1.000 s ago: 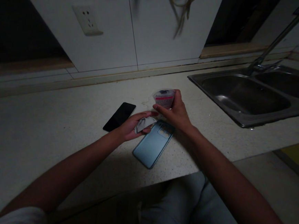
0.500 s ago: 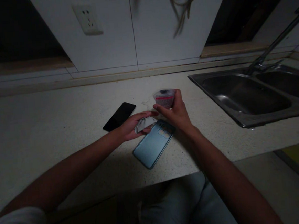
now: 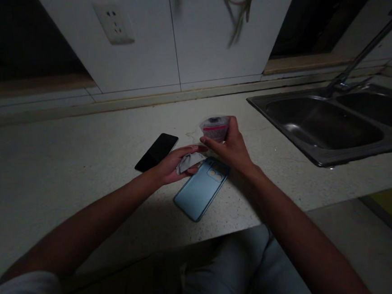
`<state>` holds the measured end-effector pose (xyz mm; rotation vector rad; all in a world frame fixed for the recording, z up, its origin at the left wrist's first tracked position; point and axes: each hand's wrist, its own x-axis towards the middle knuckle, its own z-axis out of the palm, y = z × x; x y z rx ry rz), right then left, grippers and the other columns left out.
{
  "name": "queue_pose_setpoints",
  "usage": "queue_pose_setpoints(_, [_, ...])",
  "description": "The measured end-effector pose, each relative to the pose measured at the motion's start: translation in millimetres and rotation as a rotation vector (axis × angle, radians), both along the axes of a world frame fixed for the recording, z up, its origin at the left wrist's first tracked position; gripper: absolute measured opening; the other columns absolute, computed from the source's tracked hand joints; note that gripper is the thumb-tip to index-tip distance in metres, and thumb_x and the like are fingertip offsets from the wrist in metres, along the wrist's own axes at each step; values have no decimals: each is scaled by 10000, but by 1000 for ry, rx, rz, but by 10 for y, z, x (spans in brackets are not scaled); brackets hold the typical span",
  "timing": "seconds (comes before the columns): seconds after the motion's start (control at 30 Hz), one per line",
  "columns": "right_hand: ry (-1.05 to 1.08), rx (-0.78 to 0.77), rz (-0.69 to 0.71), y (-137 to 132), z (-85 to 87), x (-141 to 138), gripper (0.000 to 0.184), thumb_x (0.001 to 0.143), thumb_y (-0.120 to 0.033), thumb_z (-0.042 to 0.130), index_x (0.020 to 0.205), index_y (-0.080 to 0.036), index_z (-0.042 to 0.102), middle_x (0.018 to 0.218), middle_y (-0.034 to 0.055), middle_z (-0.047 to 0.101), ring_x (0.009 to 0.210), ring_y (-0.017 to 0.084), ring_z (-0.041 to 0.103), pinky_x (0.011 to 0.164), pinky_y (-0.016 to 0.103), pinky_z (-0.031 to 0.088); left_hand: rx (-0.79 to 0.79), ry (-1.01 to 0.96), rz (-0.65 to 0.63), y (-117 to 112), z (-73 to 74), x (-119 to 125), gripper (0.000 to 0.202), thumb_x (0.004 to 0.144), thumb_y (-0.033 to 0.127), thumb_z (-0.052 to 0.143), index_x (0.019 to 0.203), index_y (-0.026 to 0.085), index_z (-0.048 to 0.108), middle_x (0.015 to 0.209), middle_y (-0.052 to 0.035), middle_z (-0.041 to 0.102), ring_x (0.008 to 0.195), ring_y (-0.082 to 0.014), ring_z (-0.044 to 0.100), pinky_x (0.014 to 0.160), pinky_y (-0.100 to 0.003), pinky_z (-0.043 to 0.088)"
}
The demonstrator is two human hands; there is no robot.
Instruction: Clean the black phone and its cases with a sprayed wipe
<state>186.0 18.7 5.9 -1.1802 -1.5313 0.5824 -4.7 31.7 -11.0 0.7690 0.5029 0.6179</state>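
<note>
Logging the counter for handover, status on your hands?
Left hand pinching grey cloth. Right hand gripping small clear tub, pink band. Blue phone back up just below both hands; black phone beside left hand.

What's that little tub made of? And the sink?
The tub looks like clear, glossy plastic, since you can partly see through it, though it's dim. The sink looks like stainless steel: grey metal with a shiny, reflective surface.
</note>
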Motion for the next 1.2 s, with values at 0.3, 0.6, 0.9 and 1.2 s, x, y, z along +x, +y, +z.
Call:
queue_pose_setpoints(0.3, [-49, 10, 18, -20, 7, 1, 620, 733, -529, 796, 1190, -256, 477, 1054, 81, 700, 974, 305, 693, 856, 483, 581, -15, -18, 21, -8, 18, 26, 102, 876, 198, 635, 932, 126, 681, 734, -27, 622, 478, -81, 484, 425, -190, 336])
queue_pose_setpoints(0.6, [6, -5, 24, -14, -1, -9, 569, 725, -483, 813, 1139, -270, 486, 1025, 63, 702, 920, 277, 696, 829, 461, 586, 1, 11, 23, -22, 34, 24, 132, 875, 216, 632, 958, 124, 679, 720, -19, 606, 467, -79, 467, 427, -200, 326])
queue_pose_setpoints(0.9, [62, -17, 9, -17, -19, -17, 548, 704, -440, 832, 1098, -276, 488, 994, 48, 691, 889, 260, 685, 818, 448, 575, -6, 19, 23, -9, 18, 9, 186, 864, 239, 657, 999, 116, 692, 725, -12, 574, 499, -80, 460, 447, -207, 308])
queue_pose_setpoints(1.2, [128, -35, -45, -12, -61, -24, 529, 684, -440, 845, 1051, -282, 500, 982, 37, 675, 876, 244, 670, 825, 455, 572, 37, 23, 3, -18, -14, 6, 243, 857, 259, 670, 1054, 120, 707, 722, -11, 540, 513, -85, 466, 457, -213, 306])
